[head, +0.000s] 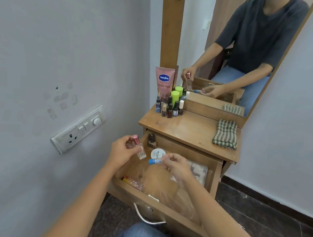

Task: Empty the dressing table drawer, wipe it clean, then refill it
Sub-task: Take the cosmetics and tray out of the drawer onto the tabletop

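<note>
The wooden drawer (160, 207) of the dressing table stands pulled open below me. My left hand (122, 151) holds a small clear perfume bottle (140, 150) with a pink metallic cap above the drawer's left side. My right hand (177, 165) pinches a small blue-capped tube (154, 161) over the drawer's middle. Inside lie a white round tub (157, 152), a dark nail polish bottle (151, 140) at the back left, a clear plastic bag (165, 186), a strip of small items (133, 182) at the front left and a pouch (197, 170) on the right.
On the table top (189, 130) stand a pink Vaseline tube (164, 82), a green-capped bottle (174, 98) and several small bottles (169, 108) at the back left. A folded checked cloth (225, 133) lies at the right. A mirror (244, 50) rises behind; a switch panel (77, 130) is on the left wall.
</note>
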The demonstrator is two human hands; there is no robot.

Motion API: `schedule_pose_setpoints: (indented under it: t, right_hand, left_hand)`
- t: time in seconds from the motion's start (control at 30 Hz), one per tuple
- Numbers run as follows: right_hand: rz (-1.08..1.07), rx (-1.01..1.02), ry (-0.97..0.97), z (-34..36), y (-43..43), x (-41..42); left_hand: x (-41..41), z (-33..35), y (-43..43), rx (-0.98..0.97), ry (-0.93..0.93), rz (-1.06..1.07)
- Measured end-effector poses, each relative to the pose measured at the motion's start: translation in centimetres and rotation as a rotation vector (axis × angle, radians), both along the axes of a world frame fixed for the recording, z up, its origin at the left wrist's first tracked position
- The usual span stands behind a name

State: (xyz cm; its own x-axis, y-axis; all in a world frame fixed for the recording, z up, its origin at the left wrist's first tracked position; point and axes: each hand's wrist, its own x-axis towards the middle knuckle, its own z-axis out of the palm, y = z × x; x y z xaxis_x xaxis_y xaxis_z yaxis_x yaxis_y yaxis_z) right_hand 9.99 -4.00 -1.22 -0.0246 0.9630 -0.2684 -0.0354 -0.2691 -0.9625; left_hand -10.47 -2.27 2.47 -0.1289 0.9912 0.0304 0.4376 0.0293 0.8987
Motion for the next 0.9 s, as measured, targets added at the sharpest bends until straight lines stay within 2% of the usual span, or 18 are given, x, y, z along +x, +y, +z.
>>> schedule_pose_setpoints:
  t: [0.17, 0.3, 0.4, 0.67, 0.9]
  right_hand:
    - [-0.056, 0.269, -0.096, 3.5, 2.1, 0.7]
    - [-0.122, 0.474, -0.497, 6.2, 5.5, 0.9]
    - [-0.132, 0.589, -0.598, 6.9, 8.1, 1.2]
    - [-0.025, 0.569, -0.709, 4.2, 11.1, 1.6]
    - [-0.118, 0.530, -0.674, 3.6, 13.3, 0.9]
  left_hand:
    - [1.5, 1.9, 2.2, 0.103, -0.095, 0.056]
    - [3.1, 3.4, 4.4, 0.160, -0.068, 0.001]
    - [4.6, 4.4, 6.4, 0.201, -0.053, -0.023]
    - [6.9, 3.0, 10.9, 0.186, 0.011, 0.059]
    - [7.1, 1.2, 12.4, 0.237, 0.148, 0.052]
